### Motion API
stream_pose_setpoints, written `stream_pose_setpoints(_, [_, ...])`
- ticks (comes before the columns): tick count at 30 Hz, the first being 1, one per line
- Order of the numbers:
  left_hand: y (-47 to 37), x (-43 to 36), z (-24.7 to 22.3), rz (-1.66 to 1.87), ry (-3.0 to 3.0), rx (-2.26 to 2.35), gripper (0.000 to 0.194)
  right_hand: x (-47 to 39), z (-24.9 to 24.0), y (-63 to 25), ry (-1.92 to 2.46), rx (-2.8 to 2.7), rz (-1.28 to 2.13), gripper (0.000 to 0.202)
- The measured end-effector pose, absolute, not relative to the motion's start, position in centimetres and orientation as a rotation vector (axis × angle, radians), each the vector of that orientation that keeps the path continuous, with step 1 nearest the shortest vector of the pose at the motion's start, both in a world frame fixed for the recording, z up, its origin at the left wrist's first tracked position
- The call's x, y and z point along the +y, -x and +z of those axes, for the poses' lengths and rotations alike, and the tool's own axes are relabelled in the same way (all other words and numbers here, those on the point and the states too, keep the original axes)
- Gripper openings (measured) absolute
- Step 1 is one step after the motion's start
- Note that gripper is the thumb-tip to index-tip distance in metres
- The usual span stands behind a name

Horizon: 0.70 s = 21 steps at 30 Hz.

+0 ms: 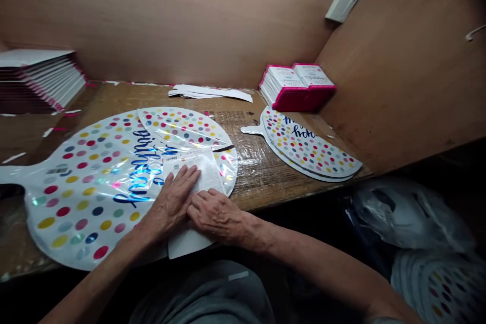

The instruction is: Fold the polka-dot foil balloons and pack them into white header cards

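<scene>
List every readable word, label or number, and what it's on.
"birthday": blue script, large dotted balloon.
Other script there: partly covered, unreadable.
Smaller folded balloon: script cut off, unreadable.
White paper, pink-edged packets, barcode label on large balloon: too small.

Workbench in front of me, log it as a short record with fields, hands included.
Left hand: flat on the white sheet; hand
Right hand: fingers curled on the same sheet, beside the left; hand
Under sheet: big dotted balloon, flat, blue lettering
Right side: folded dotted balloon
Back, right: pink-edged packs
Back, middle: white strips
Back, left: stacked packs
Surface: brown bench, shiny in places
</scene>
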<state>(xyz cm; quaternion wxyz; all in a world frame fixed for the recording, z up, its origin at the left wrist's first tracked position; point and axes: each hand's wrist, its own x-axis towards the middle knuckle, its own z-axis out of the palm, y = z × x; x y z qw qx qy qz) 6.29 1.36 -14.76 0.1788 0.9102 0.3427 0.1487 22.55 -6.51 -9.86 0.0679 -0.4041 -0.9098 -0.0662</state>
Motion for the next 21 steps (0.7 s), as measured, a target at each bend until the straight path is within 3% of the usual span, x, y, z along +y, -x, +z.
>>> stream_pose_setpoints(3, [-6.5,1.2,-14.4,0.422,-2.559,0.979,0.053,-7.1,-8.9,-23.7,1.244,-2.805,-0.077,0.022])
stream_pose_setpoints(8, [-7.3,0.8,-12.6,0.375,-2.518,0.995,0.057,-11.7,-7.8,-28.7,1.189,-2.683,0.483,0.025])
stream_pose_setpoints(12, [-7.6,0.8,-12.1,0.431,-2.497,0.994,0.054,-13.6,-9.9,-29.7,1.204,-2.399,0.084,0.05])
stream_pose_setpoints(16, [-6.1,-1.0,-11.6,0.754,-2.406,0.977,0.036,-12.5,-12.3,-27.7,1.05,-2.356,-0.222,0.028])
stream_pose_setpoints(18, [-4.7,-2.5,-11.1,0.785,-2.396,0.884,0.03,-11.6,-13.0,-27.2,1.058,-2.364,-0.268,0.028])
stream_pose_setpoints(21, [-2.7,-4.8,-10.8,0.665,-2.433,0.792,0.045,-11.0,-13.4,-27.4,1.065,-2.385,-0.277,0.029])
